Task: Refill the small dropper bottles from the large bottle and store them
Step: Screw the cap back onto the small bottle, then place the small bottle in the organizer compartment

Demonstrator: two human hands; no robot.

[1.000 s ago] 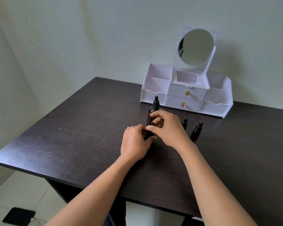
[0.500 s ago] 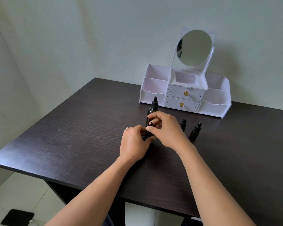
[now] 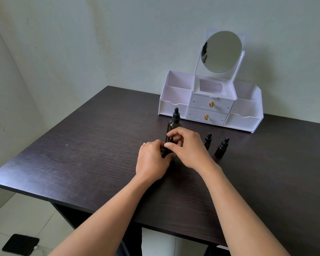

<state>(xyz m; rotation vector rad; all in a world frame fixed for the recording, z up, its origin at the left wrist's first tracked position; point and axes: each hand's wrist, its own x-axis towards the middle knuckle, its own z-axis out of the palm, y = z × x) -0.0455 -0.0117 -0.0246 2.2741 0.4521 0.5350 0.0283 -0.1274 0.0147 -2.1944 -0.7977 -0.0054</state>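
Head view, one moment, person seated at a dark wood table (image 3: 81,154). Left hand (image 3: 151,159) sits low on the table surface, fingers curled round the body of a small dropper bottle (image 3: 166,153); most of that bottle is hidden between the two hands. Right hand (image 3: 189,148) is set over it from the right, thumb and forefinger closed narrowly on the black dropper cap (image 3: 170,140). Whether the cap is seated or loosened cannot be told. Held bottle stands near the table's middle, directly in front of the large bottle (image 3: 174,124), which is upright, dark, with its own dropper top fitted; its lower part is covered by the right hand's fingers. Whether the two bottles touch cannot be told. To the right, a second small bottle (image 3: 207,141) stands just beside the right hand, capped and upright. A third small bottle (image 3: 222,148) stands near it, further right, also capped, apart from its neighbour. Behind the bottles, against the wall, a white organiser (image 3: 174,108) rests on the table, with open compartments on either side and two closed drawers, upper (image 3: 211,104) and lower (image 3: 206,117), each with a gold knob. A round mirror (image 3: 222,51) rises above its centre. On the floor at lower left lies a flat black object (image 3: 19,244), not identifiable.
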